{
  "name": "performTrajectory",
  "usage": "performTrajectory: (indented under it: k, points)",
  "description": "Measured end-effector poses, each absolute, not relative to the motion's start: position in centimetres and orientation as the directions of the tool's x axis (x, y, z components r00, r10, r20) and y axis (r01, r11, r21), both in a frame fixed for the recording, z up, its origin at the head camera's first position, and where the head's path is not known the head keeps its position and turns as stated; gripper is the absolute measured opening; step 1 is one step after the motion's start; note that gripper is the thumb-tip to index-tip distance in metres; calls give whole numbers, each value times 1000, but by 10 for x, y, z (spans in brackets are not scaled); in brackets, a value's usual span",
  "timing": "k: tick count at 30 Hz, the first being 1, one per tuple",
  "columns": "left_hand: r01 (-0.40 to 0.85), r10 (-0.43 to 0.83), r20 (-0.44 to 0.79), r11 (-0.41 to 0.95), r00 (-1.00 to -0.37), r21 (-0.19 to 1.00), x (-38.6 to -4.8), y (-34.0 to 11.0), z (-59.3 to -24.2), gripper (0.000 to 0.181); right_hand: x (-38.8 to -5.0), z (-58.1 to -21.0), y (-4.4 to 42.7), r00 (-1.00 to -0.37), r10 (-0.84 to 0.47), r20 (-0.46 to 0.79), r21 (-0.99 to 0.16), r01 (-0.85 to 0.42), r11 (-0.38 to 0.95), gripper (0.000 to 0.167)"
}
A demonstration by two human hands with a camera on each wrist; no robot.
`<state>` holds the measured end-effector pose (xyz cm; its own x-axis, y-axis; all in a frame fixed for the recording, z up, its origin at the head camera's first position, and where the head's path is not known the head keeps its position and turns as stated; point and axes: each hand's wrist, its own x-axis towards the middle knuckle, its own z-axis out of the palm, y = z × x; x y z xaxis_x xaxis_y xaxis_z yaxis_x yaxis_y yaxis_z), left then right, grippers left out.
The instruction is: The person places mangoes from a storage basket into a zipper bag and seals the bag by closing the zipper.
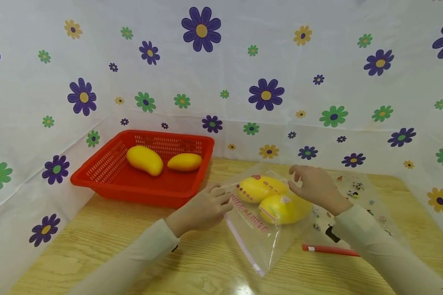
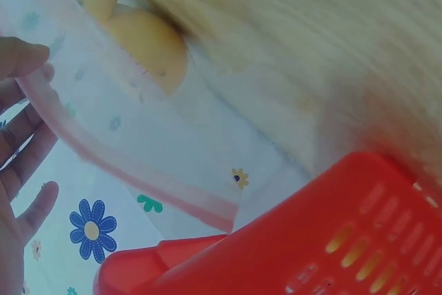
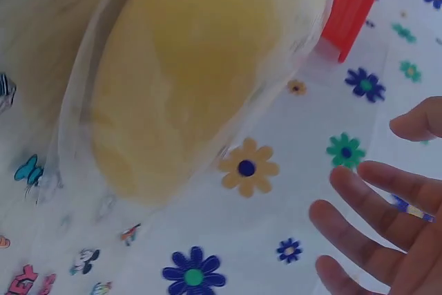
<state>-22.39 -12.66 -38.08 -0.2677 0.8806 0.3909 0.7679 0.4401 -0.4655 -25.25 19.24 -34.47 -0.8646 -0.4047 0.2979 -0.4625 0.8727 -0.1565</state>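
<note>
My left hand pinches the pink zip edge of a clear slider bag between thumb and finger. In the left wrist view, that pink edge runs down from the thumb. Inside the bag lie yellow mangoes, seen through printed pink lettering. My right hand hovers beside the bag's far right part, fingers loosely bent and apart. From the right wrist, the hand looks to hold nothing, with a bagged mango close by.
A red perforated basket stands at the back left, holding a curved yellow mango and a smaller one. Another clear bag with small printed figures and a red zip strip lies flat under my right forearm. A flowered cloth hangs behind the wooden table.
</note>
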Motion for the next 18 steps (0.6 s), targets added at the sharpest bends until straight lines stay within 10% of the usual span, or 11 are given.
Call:
performTrajectory:
  k: [18]
  points:
    - [779, 889, 362, 431, -280, -455, -223, -127, -389, 13, -308, -361, 219, -895, -375, -240, -460, -236, 856, 38]
